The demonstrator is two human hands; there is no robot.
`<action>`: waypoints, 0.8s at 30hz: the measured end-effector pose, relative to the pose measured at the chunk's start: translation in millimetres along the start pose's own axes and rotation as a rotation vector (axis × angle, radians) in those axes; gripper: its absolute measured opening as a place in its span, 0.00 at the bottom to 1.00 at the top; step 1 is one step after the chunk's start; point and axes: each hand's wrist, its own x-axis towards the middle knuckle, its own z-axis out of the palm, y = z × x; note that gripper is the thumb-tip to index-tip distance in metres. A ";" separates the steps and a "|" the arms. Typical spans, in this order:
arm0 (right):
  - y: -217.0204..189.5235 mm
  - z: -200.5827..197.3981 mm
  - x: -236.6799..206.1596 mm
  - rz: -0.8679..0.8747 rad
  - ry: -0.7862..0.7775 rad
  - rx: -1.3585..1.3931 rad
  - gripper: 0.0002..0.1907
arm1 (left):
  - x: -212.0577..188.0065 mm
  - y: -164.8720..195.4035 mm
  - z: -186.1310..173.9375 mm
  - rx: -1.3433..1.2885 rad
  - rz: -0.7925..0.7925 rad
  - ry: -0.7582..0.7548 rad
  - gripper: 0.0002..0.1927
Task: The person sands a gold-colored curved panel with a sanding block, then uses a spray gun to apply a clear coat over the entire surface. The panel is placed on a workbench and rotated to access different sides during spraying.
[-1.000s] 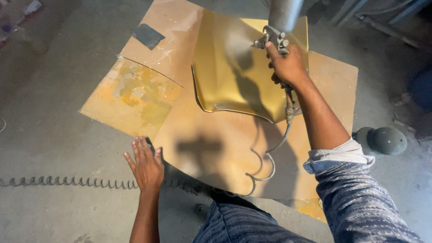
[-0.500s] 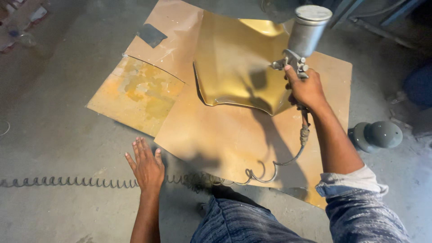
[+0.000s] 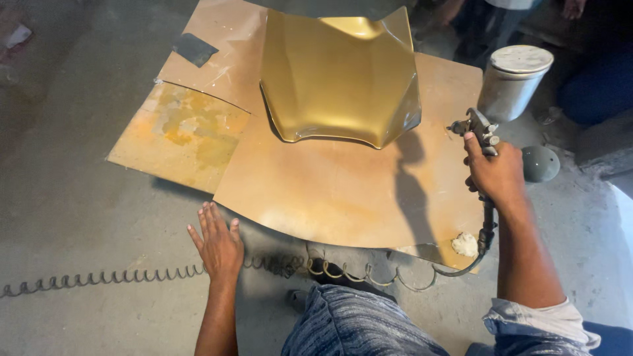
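My right hand (image 3: 496, 174) grips a spray gun (image 3: 479, 128) with a metal cup (image 3: 514, 80) on top, held off to the right of a glossy gold-painted curved panel (image 3: 339, 76). The panel rests on brown cardboard sheets (image 3: 330, 191) spread on the concrete floor. A coiled air hose (image 3: 369, 273) runs from the gun's base down and left across the floor. My left hand (image 3: 217, 240) lies flat, fingers spread, on the floor at the near edge of the cardboard, touching nothing else.
A second, paint-stained cardboard sheet (image 3: 181, 132) lies to the left, with a dark grey patch (image 3: 192, 49) above it. A round grey lid (image 3: 541, 163) sits on the floor right of my hand. Another person's legs (image 3: 488, 20) stand at the top right.
My right hand has swung the spray gun from over the gold panel out to its right side. My left hand stays planted on the floor.
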 end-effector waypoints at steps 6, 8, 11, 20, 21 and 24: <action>-33.1 50.7 -7.2 -0.022 -0.210 0.115 0.24 | -23.4 -12.7 -8.6 0.034 -0.027 0.016 0.36; -52.8 74.5 -6.8 -0.082 -0.287 0.157 0.23 | -29.8 -18.8 -12.1 0.041 -0.048 0.025 0.36; -83.8 106.5 -7.4 -0.166 -0.379 0.175 0.24 | -38.4 -27.3 -18.8 0.037 -0.094 0.045 0.36; -98.9 123.0 -29.0 -0.199 -0.554 0.404 0.22 | -50.5 -31.6 -19.5 0.034 -0.141 0.069 0.35; -91.2 120.0 -31.5 -0.162 -0.520 0.400 0.22 | -50.6 -30.9 -17.6 0.035 -0.141 0.063 0.35; -59.6 105.1 -37.1 -0.049 -0.413 0.365 0.22 | -51.0 -30.1 -11.8 0.036 -0.123 0.051 0.36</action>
